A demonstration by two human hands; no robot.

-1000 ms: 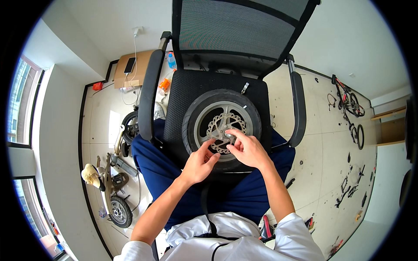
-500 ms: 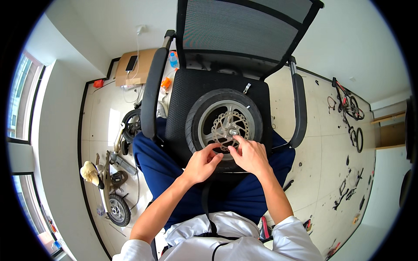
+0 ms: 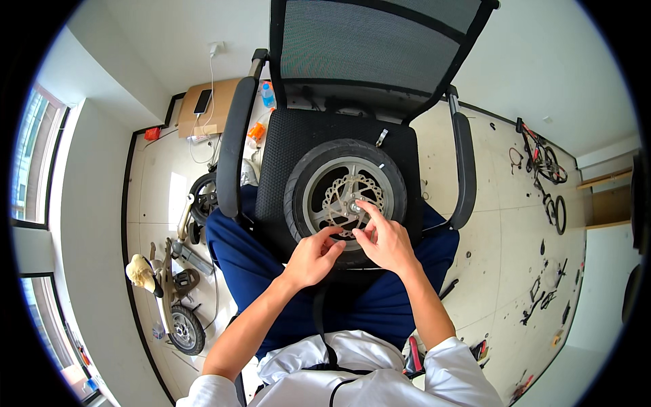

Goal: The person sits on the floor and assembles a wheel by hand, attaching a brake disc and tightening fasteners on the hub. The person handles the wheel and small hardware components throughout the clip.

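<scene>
A small scooter-type wheel (image 3: 293,197) with a black tyre and grey spoked rim lies flat on the black chair seat (image 3: 273,146). Its silvery brake disc (image 3: 377,197) faces up, and a metal axle (image 3: 354,207) stands at the centre. My right hand (image 3: 388,245) reaches over the near right side, its index finger stretched to the axle and its thumb apart. At the near left rim is my left hand (image 3: 313,259), index finger and thumb spread at the disc's near edge. Neither hand grips anything visible.
A small metal piece (image 3: 382,138) lies on the seat behind the wheel. Armrests (image 3: 240,149) flank it. On the floor are a partly dismantled scooter (image 3: 165,278) at left, a cardboard sheet (image 3: 188,112) with a phone (image 3: 202,102), and bicycle parts (image 3: 542,159) at right.
My right index finger has shifted slightly up and left across the axle. My left hand has barely moved. The chair and wheel appear a little further left in the view.
</scene>
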